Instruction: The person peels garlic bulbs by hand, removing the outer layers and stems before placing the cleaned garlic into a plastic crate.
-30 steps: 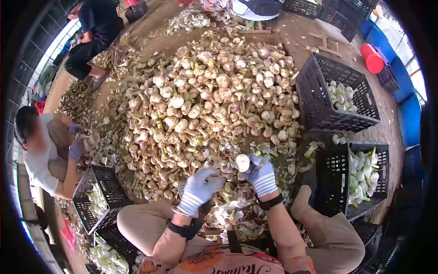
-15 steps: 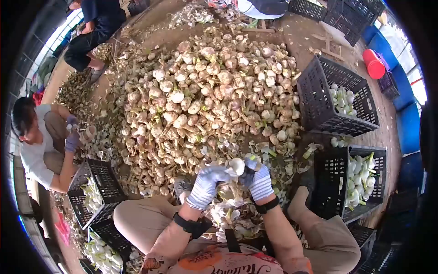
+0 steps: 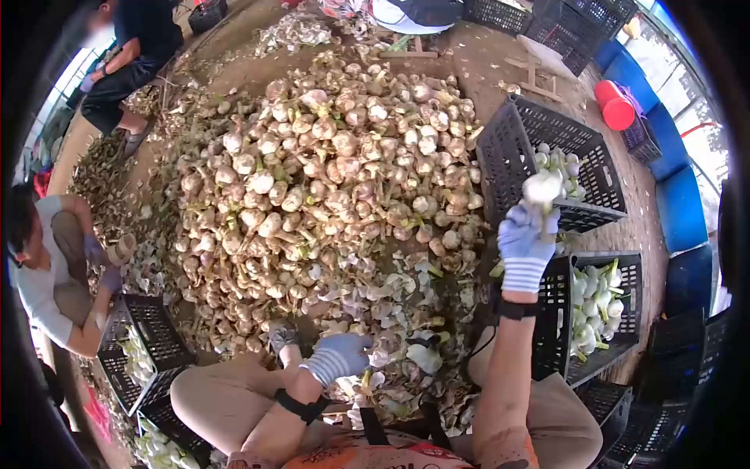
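Note:
My right hand (image 3: 528,238), in a striped blue-and-white glove, grips a peeled white garlic bulb (image 3: 542,187) by its stem. It is stretched out to the right, and the bulb overlaps the near corner of the upper black crate (image 3: 500,148), which has white garlic inside. Over the peelings in front of my lap, my left hand (image 3: 340,357) is gloved too, its fingers curled; I cannot tell what, if anything, they hold. A large heap of unpeeled garlic (image 3: 328,172) spreads out ahead of both hands.
Below the upper crate, another black crate (image 3: 553,313) holds trimmed white garlic (image 3: 598,309). Crates with garlic (image 3: 148,344) stand at my left, beside a seated person (image 3: 58,258). Another person (image 3: 137,62) sits at the far left. A red bucket (image 3: 615,105) is at the right.
My hands were together at a garlic bulb before my lap. The right has swung out to the right with a bulb; the left has dropped lower and leftward. The view has shifted slightly.

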Tool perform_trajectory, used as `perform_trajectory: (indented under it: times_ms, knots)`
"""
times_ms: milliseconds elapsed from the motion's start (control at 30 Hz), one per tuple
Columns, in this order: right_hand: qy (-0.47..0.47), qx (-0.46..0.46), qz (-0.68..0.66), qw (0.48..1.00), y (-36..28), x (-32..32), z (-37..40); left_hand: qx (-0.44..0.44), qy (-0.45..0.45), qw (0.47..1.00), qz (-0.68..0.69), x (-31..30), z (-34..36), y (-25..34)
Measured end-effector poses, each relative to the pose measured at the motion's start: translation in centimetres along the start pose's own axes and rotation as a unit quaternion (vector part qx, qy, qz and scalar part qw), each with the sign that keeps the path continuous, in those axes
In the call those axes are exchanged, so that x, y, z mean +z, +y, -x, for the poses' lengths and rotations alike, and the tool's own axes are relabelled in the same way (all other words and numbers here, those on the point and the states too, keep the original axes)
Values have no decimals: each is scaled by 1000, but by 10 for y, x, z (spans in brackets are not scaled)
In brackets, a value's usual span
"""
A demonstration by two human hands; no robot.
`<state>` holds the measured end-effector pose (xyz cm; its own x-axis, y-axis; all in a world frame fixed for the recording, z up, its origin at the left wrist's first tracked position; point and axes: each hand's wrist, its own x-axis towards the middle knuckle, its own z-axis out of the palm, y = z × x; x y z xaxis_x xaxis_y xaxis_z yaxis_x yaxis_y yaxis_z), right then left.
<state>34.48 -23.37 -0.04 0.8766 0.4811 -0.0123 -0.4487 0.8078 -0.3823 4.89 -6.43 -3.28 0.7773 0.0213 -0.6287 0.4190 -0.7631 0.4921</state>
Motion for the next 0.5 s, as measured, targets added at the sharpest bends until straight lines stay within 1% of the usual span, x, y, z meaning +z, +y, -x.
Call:
perform_trajectory:
  times_ms: [33, 67, 100, 133, 167, 200, 233, 267, 300, 367, 400, 433, 467, 500]
  knots:
    - [-17, -19, 16, 1000, -9, -4, -13, -30, -26, 999, 6, -5, -3, 3]
    - [26, -11, 152, 988, -4, -19, -24, -1, 22, 1000, 3, 6, -11, -9]
    - [170, 19, 369, 914, 9, -35, -37, 1, 19, 1000, 3, 5, -15, -7]
    - [269, 145, 420, 855, 21, -131, -74, -4, 24, 1000, -6, 1, -18, -4]
    - [133, 91, 696, 699, 43, -115, -59, -10, 29, 999, -16, -1, -22, -2]
    - [91, 72, 793, 598, 65, -188, -72, -12, 26, 999, -17, 2, -25, -4]
    - [62, 145, 882, 445, 76, -172, -71, -3, 31, 999, -16, 8, -27, -5]
    - [121, 190, 863, 451, 83, -156, -57, 5, 37, 999, -16, 13, -30, -7]
    - [106, 269, 868, 404, 92, -158, -58, 13, 43, 999, -16, 13, -33, -9]
    - [111, 202, 906, 354, 117, -141, -38, -1, 29, 999, -21, 5, -36, -5]
    - [122, 176, 906, 366, 123, -150, -36, -4, 27, 1000, -10, 6, -39, -6]
    - [124, 181, 905, 366, 125, -158, -31, -5, 23, 1000, 2, 8, -39, -6]
    - [20, 215, 908, 358, 125, -163, -27, -3, 20, 1000, 1, 11, -41, -8]
    - [-85, 244, 903, 344, 122, -166, -24, 21, 50, 998, 44, 14, -47, -11]
